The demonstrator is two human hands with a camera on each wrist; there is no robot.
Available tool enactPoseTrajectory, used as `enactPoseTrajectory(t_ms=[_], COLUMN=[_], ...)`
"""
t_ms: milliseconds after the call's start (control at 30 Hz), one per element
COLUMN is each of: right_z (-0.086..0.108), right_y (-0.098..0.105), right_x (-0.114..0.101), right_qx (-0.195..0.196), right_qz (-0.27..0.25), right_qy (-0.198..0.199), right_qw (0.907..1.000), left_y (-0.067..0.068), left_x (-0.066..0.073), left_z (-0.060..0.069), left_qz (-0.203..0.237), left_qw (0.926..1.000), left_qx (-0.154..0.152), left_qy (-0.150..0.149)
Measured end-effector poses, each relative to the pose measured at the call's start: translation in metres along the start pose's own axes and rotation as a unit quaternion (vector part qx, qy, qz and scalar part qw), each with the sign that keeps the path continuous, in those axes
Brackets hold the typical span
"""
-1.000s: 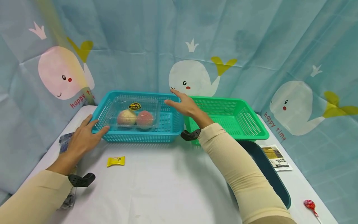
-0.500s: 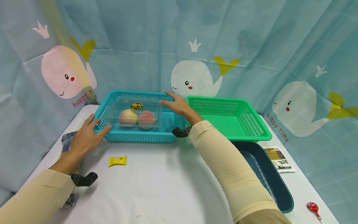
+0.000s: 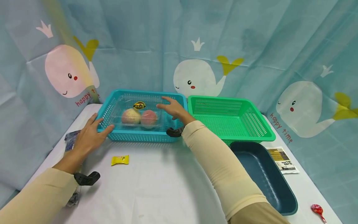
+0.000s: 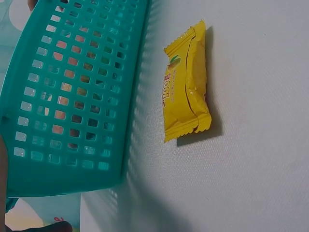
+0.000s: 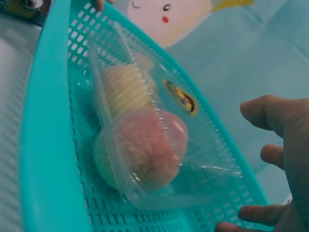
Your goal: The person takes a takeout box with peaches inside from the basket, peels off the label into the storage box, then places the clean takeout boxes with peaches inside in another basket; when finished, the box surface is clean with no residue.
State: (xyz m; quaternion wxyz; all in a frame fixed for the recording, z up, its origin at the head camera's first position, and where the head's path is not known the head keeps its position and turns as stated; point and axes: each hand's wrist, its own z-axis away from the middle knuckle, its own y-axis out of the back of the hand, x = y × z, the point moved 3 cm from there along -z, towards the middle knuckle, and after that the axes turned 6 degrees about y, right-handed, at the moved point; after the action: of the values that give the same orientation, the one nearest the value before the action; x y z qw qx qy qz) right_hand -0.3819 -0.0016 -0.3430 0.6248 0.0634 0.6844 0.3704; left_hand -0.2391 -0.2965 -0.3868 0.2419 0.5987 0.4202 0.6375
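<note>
A blue plastic basket (image 3: 142, 137) stands at the back of the table. In it lies a clear plastic box (image 3: 156, 101) with two peaches (image 3: 131, 116) inside and a dark and yellow sticker on the lid. My left hand (image 3: 90, 135) is at the basket's left end, fingers spread and touching the rim near the front corner. Over the basket's right part hovers my right hand (image 3: 174, 109), fingers spread, close to the box's right end. In the right wrist view, the right hand's fingers (image 5: 270, 113) hold nothing and stand apart from the box.
A yellow wrapped snack (image 3: 120, 160) lies in front of the blue basket. To the right are a green basket (image 3: 229, 124), a dark blue tray (image 3: 265, 174), a printed packet (image 3: 283, 160) and a red lollipop (image 3: 317, 209). Dark packages (image 3: 72, 137) lie partly behind my left arm.
My right hand has moved left and slightly down, from the basket's right rim toward the box. The left hand stays at the basket's left end. The head view has shifted a little.
</note>
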Motion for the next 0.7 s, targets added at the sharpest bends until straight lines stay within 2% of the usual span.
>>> enactPoseTrajectory(t_ms=[400, 700], right_z=[-0.009, -0.013], right_y=[-0.022, -0.032], right_x=[0.003, 0.008], right_qx=[-0.021, -0.013], right_qz=[-0.060, -0.117], right_qy=[-0.025, -0.056], right_qw=[0.9977, 0.9915], left_y=[-0.001, -0.001], left_x=[0.000, 0.002], left_z=[0.001, 0.001], left_qz=[0.001, 0.003], left_qw=[1.0000, 0.9999], left_qx=[0.004, 0.001], left_qy=[0.007, 0.015])
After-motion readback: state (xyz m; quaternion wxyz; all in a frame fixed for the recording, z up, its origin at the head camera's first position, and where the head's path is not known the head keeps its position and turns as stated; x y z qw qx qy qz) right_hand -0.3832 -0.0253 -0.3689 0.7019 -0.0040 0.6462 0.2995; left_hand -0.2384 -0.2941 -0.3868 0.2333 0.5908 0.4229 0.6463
